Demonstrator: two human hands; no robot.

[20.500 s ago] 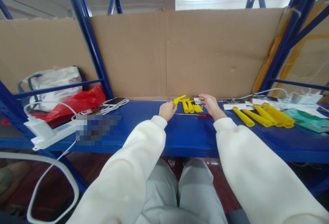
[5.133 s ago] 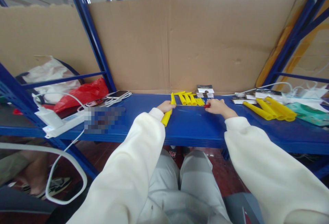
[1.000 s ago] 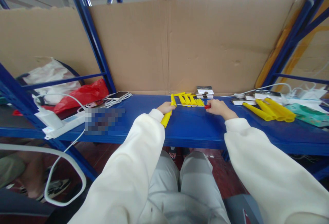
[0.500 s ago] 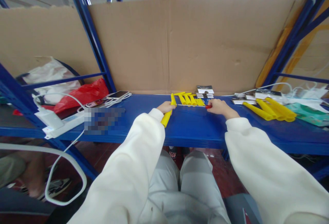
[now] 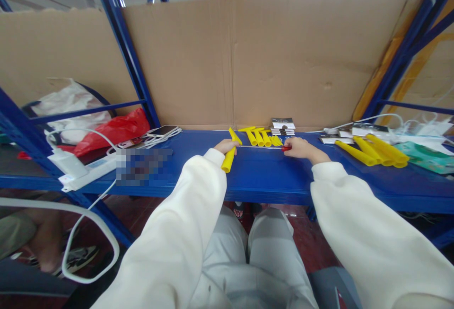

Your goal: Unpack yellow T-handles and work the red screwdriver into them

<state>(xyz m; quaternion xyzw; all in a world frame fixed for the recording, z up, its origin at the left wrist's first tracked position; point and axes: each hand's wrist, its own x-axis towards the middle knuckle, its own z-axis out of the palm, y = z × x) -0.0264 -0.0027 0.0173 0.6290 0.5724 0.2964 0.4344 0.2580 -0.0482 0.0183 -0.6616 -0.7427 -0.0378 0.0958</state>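
My left hand (image 5: pixel 226 146) is closed round a yellow T-shaped plastic piece (image 5: pixel 229 160), with its wide hollow end pointing toward me. My right hand (image 5: pixel 298 148) grips the red handle of a screwdriver (image 5: pixel 260 146). The long thin shaft runs level to the left, and its tip meets the yellow piece by my left fingers. Exactly how the tip sits there is too small to make out. Just beyond the shaft, several similar yellow pieces (image 5: pixel 261 137) lie in a row, with smaller yellow parts (image 5: pixel 275 140) at their right end.
On the blue shelf (image 5: pixel 269 176) a stack of black-and-white cards (image 5: pixel 283 126) stands at the back. Yellow tubes (image 5: pixel 372 152) and a green packet (image 5: pixel 425 156) lie right. Left are a phone (image 5: pixel 163 131), a power strip (image 5: pixel 94 167) and a red bag (image 5: pixel 113 131). Cardboard (image 5: pixel 283 63) closes the back.
The yellow piece in my left hand has turned, its top end swinging left. The screwdriver and my right hand have shifted slightly left.
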